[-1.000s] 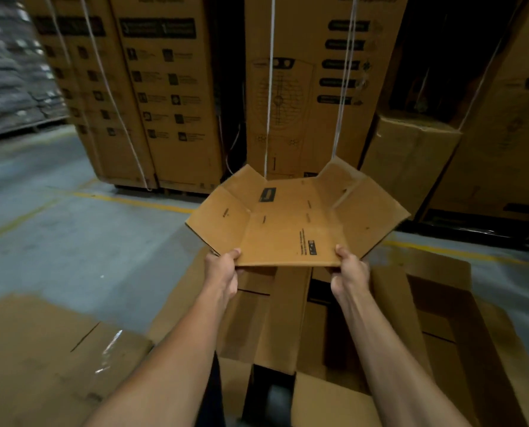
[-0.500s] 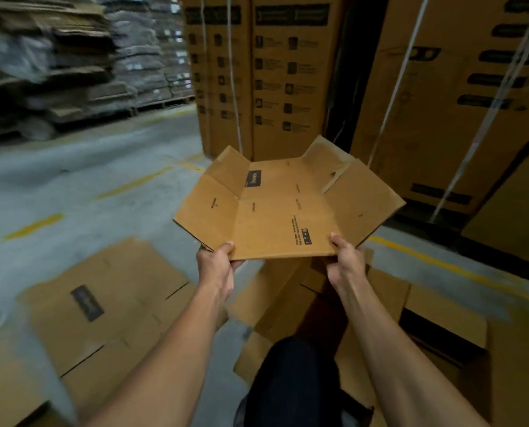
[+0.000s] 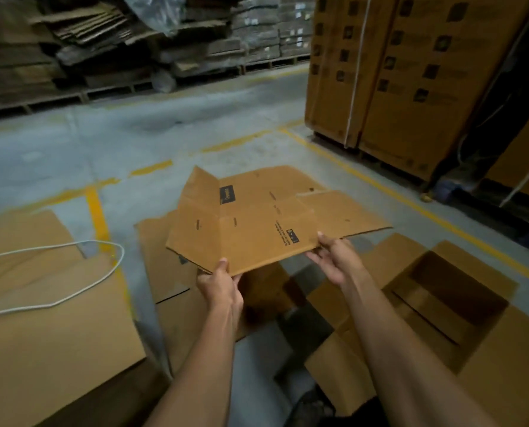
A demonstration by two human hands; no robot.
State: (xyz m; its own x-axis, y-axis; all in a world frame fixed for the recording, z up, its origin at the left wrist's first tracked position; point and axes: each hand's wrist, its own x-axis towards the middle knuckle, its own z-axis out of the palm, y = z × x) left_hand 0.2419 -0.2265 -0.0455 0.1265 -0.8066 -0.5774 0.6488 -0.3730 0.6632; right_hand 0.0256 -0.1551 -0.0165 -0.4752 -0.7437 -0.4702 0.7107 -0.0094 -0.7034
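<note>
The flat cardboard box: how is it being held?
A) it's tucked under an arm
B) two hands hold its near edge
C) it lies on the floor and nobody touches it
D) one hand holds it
B: the left hand and the right hand each pinch the near edge of the flat cardboard box, thumbs on top, and hold it up above the floor.

Warehouse, grey concrete floor (image 3: 170,131) with yellow painted lane lines (image 3: 377,183), tall strapped cartons on pallets (image 3: 411,81), stacks of flattened cardboard (image 3: 81,41) along the far wall, loose cardboard sheets (image 3: 41,318) underfoot
</note>
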